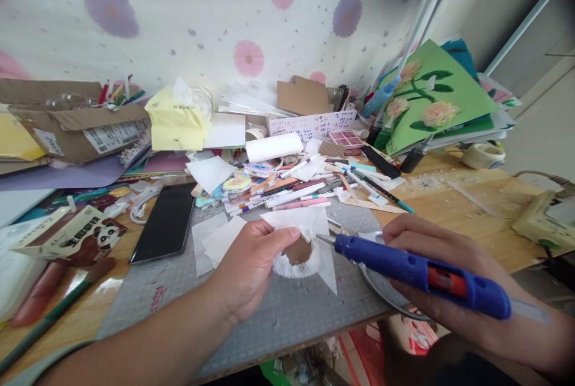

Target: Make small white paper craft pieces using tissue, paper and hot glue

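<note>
Hands at work with glue gun and paper piece

Left hand (251, 266) pinches a white paper piece (302, 242) between thumb and fingers, holding it just above the grey cutting mat (278, 314). The piece has a flat, pointed sheet and a ruffled white ring around a brown core; its lower corner hangs toward the mat. Right hand (431, 254) is closed around a blue glue gun (422, 275) with an orange-red trigger part, held nearly level. The gun's metal nozzle points left and meets the paper piece at its right edge. A round metal dish (381, 290) lies beneath the gun, partly over the mat's edge. Loose white paper squares (215, 239) rest on the mat left of the hands, and a black phone (165, 223) lies beside them. Markers and pens (287, 191) are heaped behind the mat on the wooden surface (471, 206). A green flower card (431, 98) leans at the far right, and a yellow tissue pack (177, 119) sits at the back.
</note>
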A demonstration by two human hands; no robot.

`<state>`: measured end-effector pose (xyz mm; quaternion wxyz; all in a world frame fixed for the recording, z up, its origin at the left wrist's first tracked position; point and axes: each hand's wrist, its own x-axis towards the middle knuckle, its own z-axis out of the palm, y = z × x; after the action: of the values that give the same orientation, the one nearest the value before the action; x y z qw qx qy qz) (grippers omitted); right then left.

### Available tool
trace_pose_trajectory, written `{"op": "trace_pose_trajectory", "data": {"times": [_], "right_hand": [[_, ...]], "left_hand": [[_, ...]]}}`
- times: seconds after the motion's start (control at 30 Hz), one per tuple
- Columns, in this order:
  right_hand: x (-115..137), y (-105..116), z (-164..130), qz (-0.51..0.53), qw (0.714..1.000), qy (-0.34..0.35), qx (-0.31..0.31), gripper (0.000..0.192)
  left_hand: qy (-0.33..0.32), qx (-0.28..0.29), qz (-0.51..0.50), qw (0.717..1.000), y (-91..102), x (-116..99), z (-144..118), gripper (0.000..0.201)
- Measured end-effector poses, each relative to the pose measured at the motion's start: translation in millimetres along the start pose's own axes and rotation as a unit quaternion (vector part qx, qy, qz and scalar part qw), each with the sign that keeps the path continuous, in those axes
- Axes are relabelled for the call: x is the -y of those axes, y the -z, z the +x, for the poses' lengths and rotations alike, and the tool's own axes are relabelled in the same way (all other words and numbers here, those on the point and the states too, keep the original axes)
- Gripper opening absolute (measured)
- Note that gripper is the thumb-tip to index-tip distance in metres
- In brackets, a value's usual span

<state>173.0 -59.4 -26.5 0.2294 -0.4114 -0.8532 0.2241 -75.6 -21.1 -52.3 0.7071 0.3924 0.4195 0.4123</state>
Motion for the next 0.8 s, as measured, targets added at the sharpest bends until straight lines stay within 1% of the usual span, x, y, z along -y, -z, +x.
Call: {"op": "trace_pose_trajectory", "data": {"times": [0.1, 0.2, 0.33, 0.43, 0.57, 0.67, 0.8], "right_hand": [[0.6, -0.9, 2.3, -0.003, 1.000, -0.009, 0.000, 0.005], [0.1, -0.9, 3.1, -0.013, 1.000, 0.000, -0.009, 0.006], [1.6, -0.3, 2.2, -0.011, 1.000, -0.009, -0.002, 0.004], [4.0, -0.4, 2.3, -0.013, 1.000, -0.023, 0.004, 0.005], [3.7, 0.7, 3.2, -0.013, 1.000, -0.011, -0.009, 0.006], [1.0, 2.6, 2.4, -0.015, 1.000, -0.004, -0.017, 0.008], [-3.1, 3.4, -0.3, -0.009, 1.000, -0.004, -0.007, 0.009]], "left_hand": [[0.001, 0.007, 0.009, 1.000, -0.1, -0.4, -0.5, 0.021], [0.010, 0.016, 0.024, 1.000, 0.2, -0.9, -1.0, 0.024], [0.012, 0.013, 0.026, 1.000, -0.1, -1.3, -1.1, 0.018], [0.014, 0.020, 0.026, 0.999, 0.0, -1.4, -2.4, 0.018], [0.014, 0.036, 0.026, 0.999, 0.9, -1.5, -4.5, 0.022], [0.014, 0.027, 0.026, 0.999, 0.9, -1.9, -4.6, 0.020], [0.013, 0.020, 0.022, 0.999, -0.6, -3.4, -4.0, 0.022]]}}
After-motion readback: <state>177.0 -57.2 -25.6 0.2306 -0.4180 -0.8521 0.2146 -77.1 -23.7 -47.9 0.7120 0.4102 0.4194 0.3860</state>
